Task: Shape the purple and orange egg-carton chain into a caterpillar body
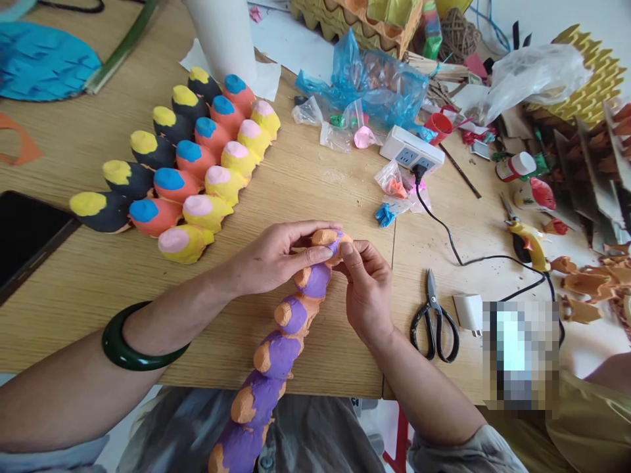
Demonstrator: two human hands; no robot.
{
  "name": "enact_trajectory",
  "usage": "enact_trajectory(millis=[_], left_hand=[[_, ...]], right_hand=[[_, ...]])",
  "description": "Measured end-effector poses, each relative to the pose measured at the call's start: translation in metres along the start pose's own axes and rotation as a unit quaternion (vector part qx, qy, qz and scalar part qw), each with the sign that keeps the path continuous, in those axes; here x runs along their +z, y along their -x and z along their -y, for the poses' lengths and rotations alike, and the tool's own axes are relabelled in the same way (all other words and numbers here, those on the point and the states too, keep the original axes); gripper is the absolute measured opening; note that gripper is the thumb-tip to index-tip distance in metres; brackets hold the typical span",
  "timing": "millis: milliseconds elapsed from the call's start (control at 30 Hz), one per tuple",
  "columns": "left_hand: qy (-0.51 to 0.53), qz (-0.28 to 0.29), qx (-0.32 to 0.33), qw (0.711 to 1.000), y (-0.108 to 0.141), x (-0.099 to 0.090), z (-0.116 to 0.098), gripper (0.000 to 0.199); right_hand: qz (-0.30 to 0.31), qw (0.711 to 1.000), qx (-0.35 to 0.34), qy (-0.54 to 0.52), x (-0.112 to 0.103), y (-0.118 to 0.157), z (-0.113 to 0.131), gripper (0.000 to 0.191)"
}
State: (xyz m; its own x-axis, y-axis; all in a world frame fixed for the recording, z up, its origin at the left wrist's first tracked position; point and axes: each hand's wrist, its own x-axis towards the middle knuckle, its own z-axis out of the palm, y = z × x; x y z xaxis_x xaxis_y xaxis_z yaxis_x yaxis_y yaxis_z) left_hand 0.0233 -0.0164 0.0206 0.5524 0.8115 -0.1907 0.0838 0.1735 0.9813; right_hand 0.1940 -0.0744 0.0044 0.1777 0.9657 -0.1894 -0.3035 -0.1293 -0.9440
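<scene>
A long strip of egg-carton cups [279,355], covered in purple and orange clay, runs from my lap up over the table edge. My left hand [276,256] is wrapped over its far end, thumb lying on the last cup. At the same cup, my right hand [365,282] pinches the orange and purple clay from the right side. Left of the strip lie finished-looking rows of cups: black with yellow tops [155,150], orange-red with blue tops [194,157], and yellow with pink tops [224,177].
Black-handled scissors [434,322] and a white charger [468,310] lie to the right. A power strip [411,150] trails a black cord. Small clay bags [394,180], a blue plastic bag [365,85] and egg trays [355,23] stand farther back. A phone [29,240] is left.
</scene>
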Motion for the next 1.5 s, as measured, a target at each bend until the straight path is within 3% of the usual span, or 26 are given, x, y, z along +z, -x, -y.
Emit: enact_trajectory(millis=[367,700,900,1100,1200,1500], left_hand=[[0.083,-0.003,-0.076,0.994,0.0,0.002,0.0,0.047],[0.141,0.024,-0.091,0.986,-0.007,-0.013,0.002,0.054],[0.1,0.024,-0.059,0.993,-0.008,-0.015,0.0,0.058],[0.079,-0.009,-0.032,0.996,-0.006,-0.017,0.0,0.061],[0.06,-0.022,-0.029,0.998,-0.004,-0.014,-0.003,0.062],[0.026,-0.041,-0.055,0.997,0.001,-0.007,-0.012,0.064]], right_hand=[[0.012,0.999,-0.016,0.03,0.002,0.004,-0.003,0.029],[0.031,0.996,0.078,-0.043,0.001,-0.008,0.002,0.038],[0.021,0.991,0.096,-0.091,-0.002,-0.012,0.004,0.031],[0.084,0.989,0.094,-0.083,-0.004,-0.012,0.01,0.034],[0.084,0.987,0.096,-0.094,-0.004,-0.012,0.009,0.037],[0.099,0.965,0.182,-0.158,-0.01,-0.018,-0.002,0.038]])
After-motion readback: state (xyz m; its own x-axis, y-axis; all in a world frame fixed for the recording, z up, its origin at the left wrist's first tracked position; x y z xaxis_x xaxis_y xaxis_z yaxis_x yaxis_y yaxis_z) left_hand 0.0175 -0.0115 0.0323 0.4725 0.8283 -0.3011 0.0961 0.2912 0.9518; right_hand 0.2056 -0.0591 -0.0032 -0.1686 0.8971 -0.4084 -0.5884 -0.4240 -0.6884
